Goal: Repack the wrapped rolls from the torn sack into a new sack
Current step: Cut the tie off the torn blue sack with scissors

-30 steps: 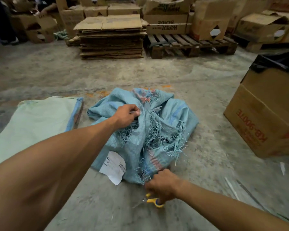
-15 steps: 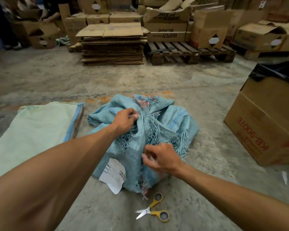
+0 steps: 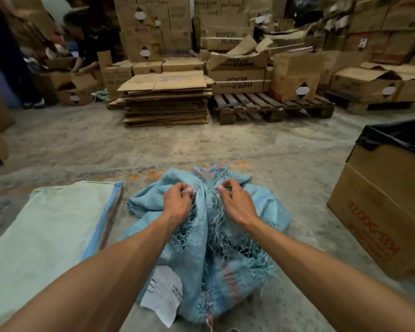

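step: opening up the torn sack (image 3: pixel 209 236). The person is working the ripped mouth w/ both hands. No rolls are out, so the task is looking barely begun.
left hand (image 3: pixel 177 202): is clamping a bunch of blue weave on the left side of the tear, fingers curled tight round it.
right hand (image 3: pixel 237 204): is pinching the frayed edge on the opp. side, thumb & forefinger curled in. The 2 hands are sitting close together across the rip.
next move: prob. calling for drawing the hands apart to widen the hole, then reaching in for a roll. Loose strands could be snagging fingers, so gripping solid weave rather than fringe is looking wiser.
torn sack, where: is lying slumped on the concrete floor (image 3: pixel 225 144) right in front of the person, betw. the forearms.
torn sack, look: pale-blue woven plastic, crumpled, w/ long ragged fringes hanging along the tear and a faded red stripe low down. A white paper label (image 3: pixel 164 293) is sticking out at the near-left side.
rolls: not showing. Prob. hidden inside the folds; can't tell how many.
new sack (image 3: pixel 46 236): pale green w/ a blue edge, is lying flat just left of the torn one and looking empty.
carton (image 3: pixel 381 224): w/ a black liner, is standing well apart on the right.
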The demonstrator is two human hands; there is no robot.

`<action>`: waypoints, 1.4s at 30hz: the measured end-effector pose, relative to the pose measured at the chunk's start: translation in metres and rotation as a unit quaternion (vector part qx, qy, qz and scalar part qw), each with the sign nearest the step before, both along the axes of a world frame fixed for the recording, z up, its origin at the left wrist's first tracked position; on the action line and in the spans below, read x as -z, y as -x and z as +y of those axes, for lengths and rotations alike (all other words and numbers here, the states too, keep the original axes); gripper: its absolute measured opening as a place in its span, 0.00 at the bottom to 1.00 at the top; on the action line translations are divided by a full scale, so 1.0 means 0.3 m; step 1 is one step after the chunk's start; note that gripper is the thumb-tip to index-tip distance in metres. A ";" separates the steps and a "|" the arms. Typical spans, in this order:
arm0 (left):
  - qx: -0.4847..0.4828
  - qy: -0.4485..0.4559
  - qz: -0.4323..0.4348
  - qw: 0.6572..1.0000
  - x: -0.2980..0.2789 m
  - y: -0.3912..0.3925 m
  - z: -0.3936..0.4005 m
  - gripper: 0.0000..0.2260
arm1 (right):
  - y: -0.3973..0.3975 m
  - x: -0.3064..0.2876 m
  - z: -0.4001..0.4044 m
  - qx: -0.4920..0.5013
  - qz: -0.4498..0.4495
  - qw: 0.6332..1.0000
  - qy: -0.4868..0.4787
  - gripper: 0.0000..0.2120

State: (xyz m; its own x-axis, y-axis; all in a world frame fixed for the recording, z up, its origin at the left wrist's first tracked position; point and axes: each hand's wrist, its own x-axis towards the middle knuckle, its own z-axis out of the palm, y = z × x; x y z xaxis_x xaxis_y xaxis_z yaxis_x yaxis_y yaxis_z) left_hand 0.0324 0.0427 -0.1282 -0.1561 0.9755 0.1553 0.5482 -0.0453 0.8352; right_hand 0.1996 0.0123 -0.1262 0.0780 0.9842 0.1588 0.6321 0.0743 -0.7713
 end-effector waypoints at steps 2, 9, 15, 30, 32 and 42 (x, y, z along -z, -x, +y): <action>0.015 0.000 0.002 1.000 0.006 0.000 0.002 0.06 | -0.011 -0.007 0.012 0.005 -0.019 1.000 -0.015 0.07; 0.025 -0.007 -0.011 1.000 0.018 0.004 -0.002 0.05 | -0.021 0.003 0.054 -0.009 0.046 0.999 -0.018 0.04; 0.029 -0.003 -0.024 0.999 0.018 0.016 -0.004 0.06 | -0.021 0.025 0.056 -0.044 0.073 0.996 -0.018 0.08; 0.031 0.019 -0.081 0.996 0.023 0.019 -0.026 0.05 | -0.020 0.014 0.047 0.028 -0.084 0.990 -0.106 0.08; 0.060 0.024 -0.037 0.997 0.021 0.012 -0.039 0.05 | -0.032 0.006 0.050 0.028 -0.061 0.992 -0.105 0.07; 0.166 0.089 0.104 0.977 0.044 -0.067 -0.052 0.07 | -0.257 -0.104 0.064 -0.016 -0.102 0.994 -0.037 0.05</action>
